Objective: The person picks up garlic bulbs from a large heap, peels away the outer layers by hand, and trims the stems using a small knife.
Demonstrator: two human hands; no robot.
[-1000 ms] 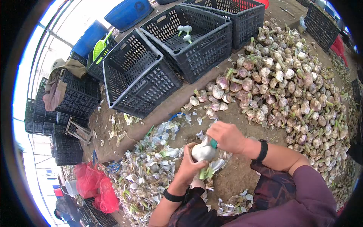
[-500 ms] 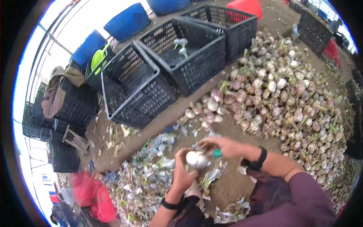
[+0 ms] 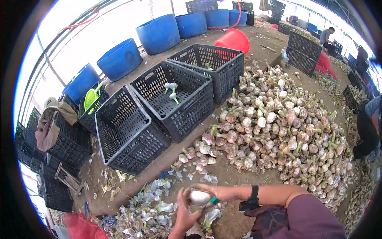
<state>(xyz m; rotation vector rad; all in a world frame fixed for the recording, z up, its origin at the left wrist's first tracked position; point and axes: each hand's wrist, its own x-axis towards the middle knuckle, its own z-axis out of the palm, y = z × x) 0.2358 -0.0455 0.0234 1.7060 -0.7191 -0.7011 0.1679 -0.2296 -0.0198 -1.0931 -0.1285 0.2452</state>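
Left hand (image 3: 184, 212): fingers and thumb cupped around the white garlic bulb (image 3: 199, 197), lower middle of the frame. Grip closed on it, likely so it sat steady for the other side. Right hand (image 3: 223, 192): grip closed on a green item (image 3: 214, 200), set right against the bulb; fingers lay over the bulb's top. Couldn't tell what the green item was, palm and fingers hid most of it. 2 hands meeting low in front of the body probably meant short reach.

Garlic pile (image 3: 274, 131) sat on the ground right of center, within reach on the right-hand side, presumably for easy pickup. Loose skins (image 3: 145, 217) lay bottom left, near the left hand. Middle crate (image 3: 187, 115) stood open side up, 3 white bulbs (image 3: 173, 96) inside, likely for drop-in access.
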